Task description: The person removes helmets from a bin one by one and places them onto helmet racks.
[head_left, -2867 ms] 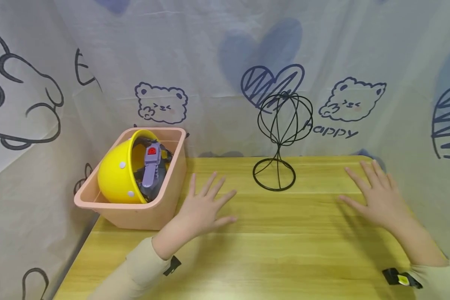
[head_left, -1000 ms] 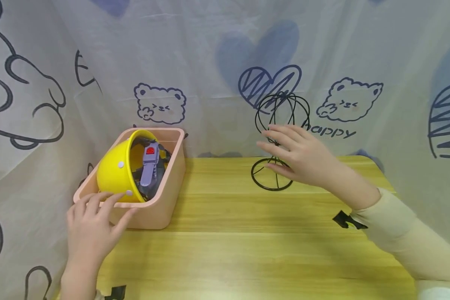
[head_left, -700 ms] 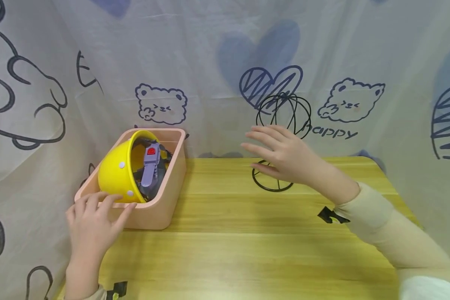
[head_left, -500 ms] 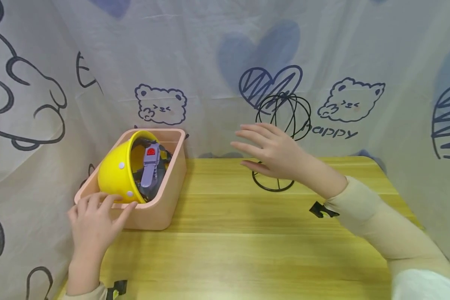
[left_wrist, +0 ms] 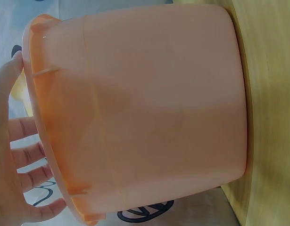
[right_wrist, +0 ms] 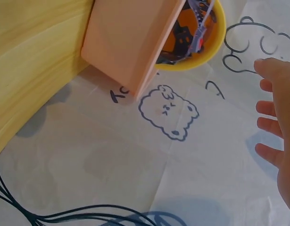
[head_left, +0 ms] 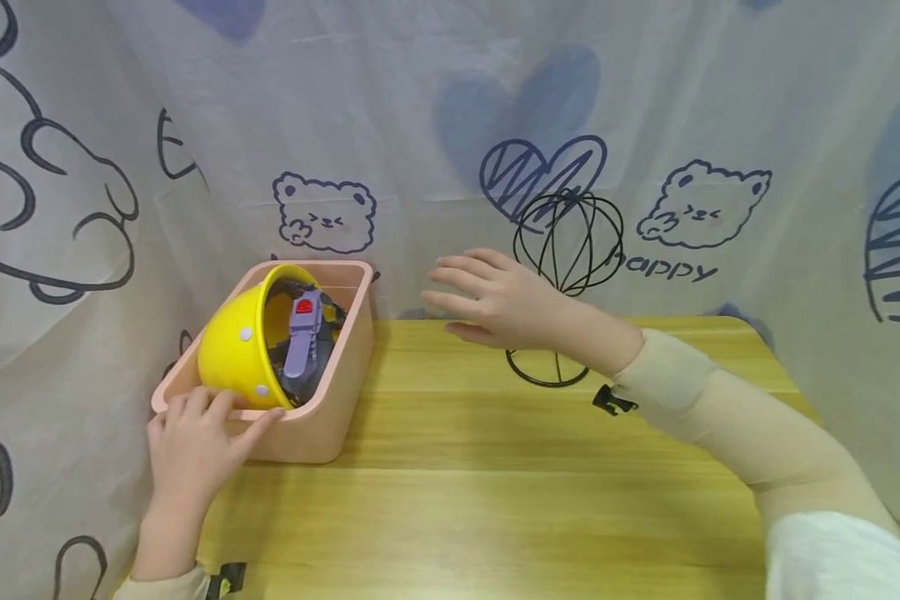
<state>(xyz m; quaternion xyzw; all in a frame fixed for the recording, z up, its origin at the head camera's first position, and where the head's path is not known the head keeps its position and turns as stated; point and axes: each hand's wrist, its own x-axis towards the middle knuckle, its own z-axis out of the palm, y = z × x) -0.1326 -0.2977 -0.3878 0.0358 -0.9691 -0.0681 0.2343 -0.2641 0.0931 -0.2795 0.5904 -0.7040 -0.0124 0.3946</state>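
A pink plastic bin (head_left: 336, 417) stands on the table's left side. Inside it a yellow toy hard hat (head_left: 228, 354) lies tipped on its side, its hollow facing right. A lilac toy chainsaw (head_left: 300, 346) and dark pieces show in that hollow. My left hand (head_left: 195, 446) holds the bin's near rim, fingers bent over the edge and thumb on the rim; in the left wrist view the outer wall (left_wrist: 154, 103) fills the middle. My right hand (head_left: 502, 304), fingers loosely extended and holding nothing, hovers in the air right of the bin.
A black wire stand (head_left: 570, 242) with a ball-shaped top and ring base stands at the table's back, partly behind my right hand. A light printed cloth (head_left: 420, 125) hangs behind and beside the wooden table (head_left: 495, 517).
From spread over the table, my left hand has gone to the bin's rim and stays there. My right hand has swept left, across and past the wire stand. The hat has not moved.
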